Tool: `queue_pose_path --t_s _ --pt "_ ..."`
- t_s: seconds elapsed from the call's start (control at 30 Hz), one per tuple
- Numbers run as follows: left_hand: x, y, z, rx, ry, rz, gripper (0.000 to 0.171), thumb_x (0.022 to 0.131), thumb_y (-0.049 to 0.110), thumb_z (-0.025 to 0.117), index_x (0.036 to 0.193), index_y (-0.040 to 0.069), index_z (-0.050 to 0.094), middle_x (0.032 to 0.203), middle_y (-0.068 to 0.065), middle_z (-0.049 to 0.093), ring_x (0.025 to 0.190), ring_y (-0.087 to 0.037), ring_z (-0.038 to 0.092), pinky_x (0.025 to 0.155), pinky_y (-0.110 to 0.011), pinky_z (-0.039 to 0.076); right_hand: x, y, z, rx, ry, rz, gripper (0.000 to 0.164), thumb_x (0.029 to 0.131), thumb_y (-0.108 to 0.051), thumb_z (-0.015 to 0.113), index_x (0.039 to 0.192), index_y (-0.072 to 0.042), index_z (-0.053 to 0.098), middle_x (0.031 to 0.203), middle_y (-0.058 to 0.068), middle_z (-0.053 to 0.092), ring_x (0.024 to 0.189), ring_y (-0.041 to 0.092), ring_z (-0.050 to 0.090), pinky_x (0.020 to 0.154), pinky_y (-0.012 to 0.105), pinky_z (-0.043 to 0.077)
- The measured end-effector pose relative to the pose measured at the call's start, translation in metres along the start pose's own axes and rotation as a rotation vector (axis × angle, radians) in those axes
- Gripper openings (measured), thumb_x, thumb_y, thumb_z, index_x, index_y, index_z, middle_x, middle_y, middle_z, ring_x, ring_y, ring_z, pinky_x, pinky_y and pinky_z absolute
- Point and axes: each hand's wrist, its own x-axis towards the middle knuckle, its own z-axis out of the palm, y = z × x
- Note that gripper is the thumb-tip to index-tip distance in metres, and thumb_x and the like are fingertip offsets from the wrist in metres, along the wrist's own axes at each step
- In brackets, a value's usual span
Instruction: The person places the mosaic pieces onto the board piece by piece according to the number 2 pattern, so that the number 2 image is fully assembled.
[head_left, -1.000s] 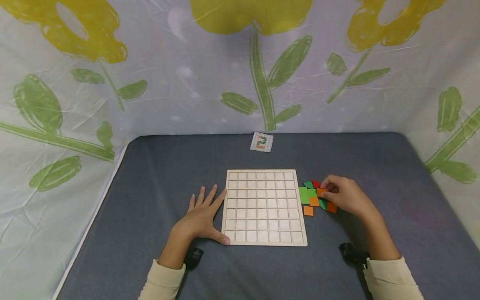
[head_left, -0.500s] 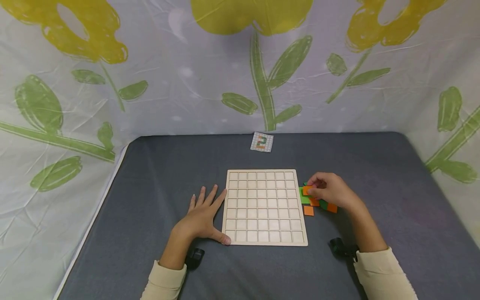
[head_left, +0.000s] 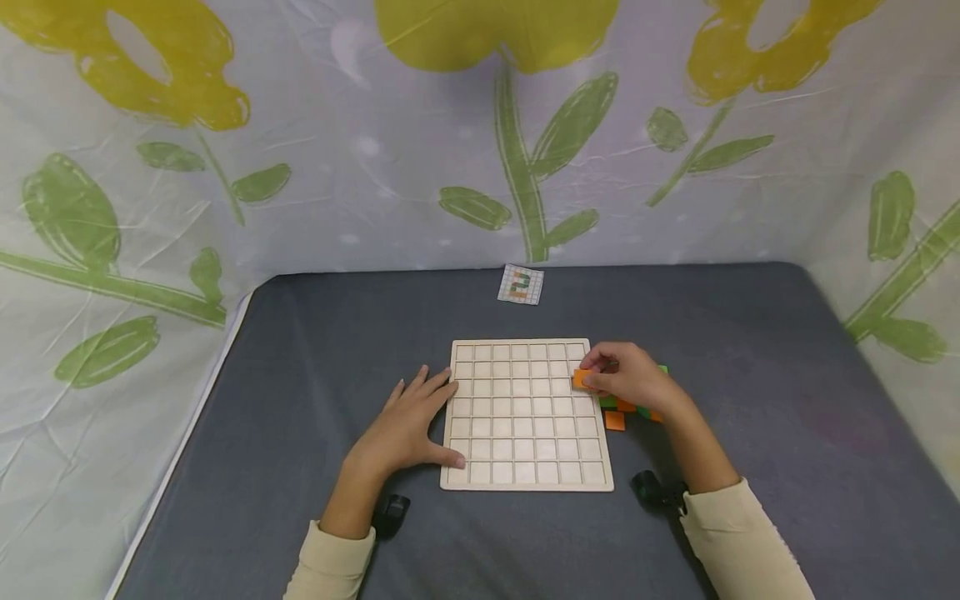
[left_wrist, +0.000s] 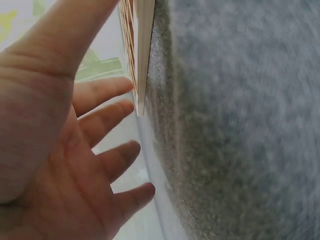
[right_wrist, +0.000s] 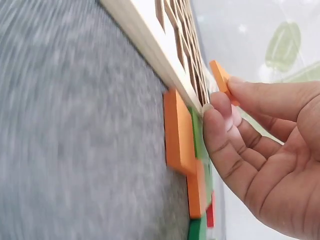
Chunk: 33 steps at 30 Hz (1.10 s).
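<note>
A pale wooden grid board [head_left: 527,476] of square cells lies flat on the dark cloth. My left hand [head_left: 405,427] has its fingers spread at the board's left edge, the thumb over the near left corner. Between thumb and fingers, my right hand [head_left: 633,379] pinches an orange square tile [head_left: 581,379], held over the right edge of the board. In the right wrist view that orange tile [right_wrist: 220,80] is tilted above the grid. Under and beside the right hand lie several orange, green and red pieces, partly hidden; one loose orange tile [head_left: 615,421] is nearest me.
A small card [head_left: 521,285] with a coloured figure on a grid lies at the back of the cloth-covered table [head_left: 360,317]. Behind it hangs a curtain [head_left: 337,167] with printed flowers. Black wrist devices sit under both forearms.
My right hand has lifted the orange tile from the pile and carried it left to above the board's right edge. The left hand has shifted slightly, its thumb now further onto the board.
</note>
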Motion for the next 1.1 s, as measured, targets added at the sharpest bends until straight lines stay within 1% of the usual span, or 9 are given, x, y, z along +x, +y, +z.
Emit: queue_pose_path --t_s 0.07,0.2,0.3,0.4,0.57,0.83,1.1 --pt "0.000 0.001 0.000 0.002 -0.005 0.018 0.111 0.064 0.058 0.089 0.152 0.006 0.044 0.161 -0.010 0.032 0.151 -0.037 0.015 0.116 -0.065 0.011 0.004 -0.001 0.004 0.003 -0.005 -0.007 0.010 0.092 0.003 0.069 0.101 0.004 0.067 0.086 0.011 0.060 0.075 0.024 0.064 0.066 0.035 0.058" --pt "0.000 0.003 0.000 0.010 -0.016 0.025 0.108 0.066 0.057 0.088 0.151 0.005 0.046 0.159 -0.011 0.035 0.151 -0.035 0.016 0.117 -0.062 0.012 0.010 -0.005 0.010 -0.010 -0.011 -0.004 0.010 0.091 0.001 0.071 0.100 0.003 0.068 0.084 0.009 0.061 0.074 0.023 0.061 0.065 0.034 0.055" --pt "0.001 0.003 0.000 0.017 -0.007 0.032 0.108 0.067 0.058 0.088 0.150 0.004 0.045 0.159 -0.012 0.036 0.150 -0.036 0.018 0.117 -0.062 0.013 0.014 -0.008 0.014 -0.010 -0.014 0.000 0.009 0.091 0.002 0.071 0.100 0.002 0.069 0.085 0.009 0.061 0.074 0.023 0.062 0.065 0.035 0.056" --pt "0.001 0.003 0.001 0.024 0.002 0.041 0.109 0.067 0.059 0.087 0.150 0.003 0.045 0.158 -0.013 0.037 0.150 -0.037 0.019 0.117 -0.062 0.014 0.017 -0.011 0.018 0.026 -0.037 0.006 0.009 0.091 0.003 0.069 0.100 0.003 0.069 0.087 0.011 0.062 0.074 0.024 0.065 0.066 0.037 0.057" --pt "0.002 0.004 0.000 0.020 0.005 0.047 0.112 0.064 0.061 0.088 0.150 0.002 0.045 0.158 -0.014 0.036 0.149 -0.037 0.020 0.116 -0.062 0.015 0.022 -0.015 0.024 0.081 -0.059 0.039 0.010 0.091 0.005 0.069 0.101 0.005 0.068 0.087 0.012 0.062 0.074 0.025 0.066 0.066 0.037 0.059" --pt "0.001 0.002 0.000 0.012 0.010 0.063 0.118 0.060 0.060 0.091 0.151 0.002 0.044 0.159 -0.015 0.035 0.149 -0.038 0.021 0.115 -0.064 0.016 0.031 -0.024 0.031 0.070 -0.068 0.067 0.009 0.092 0.004 0.067 0.101 0.004 0.069 0.088 0.012 0.061 0.074 0.024 0.066 0.068 0.035 0.058" --pt "0.001 0.001 0.001 0.013 -0.004 0.059 0.118 0.060 0.060 0.091 0.151 0.002 0.043 0.159 -0.014 0.033 0.149 -0.037 0.019 0.115 -0.064 0.017 0.040 -0.028 0.037 0.116 -0.104 0.079 0.011 0.093 0.005 0.065 0.104 0.006 0.068 0.088 0.013 0.064 0.075 0.025 0.067 0.069 0.035 0.060"
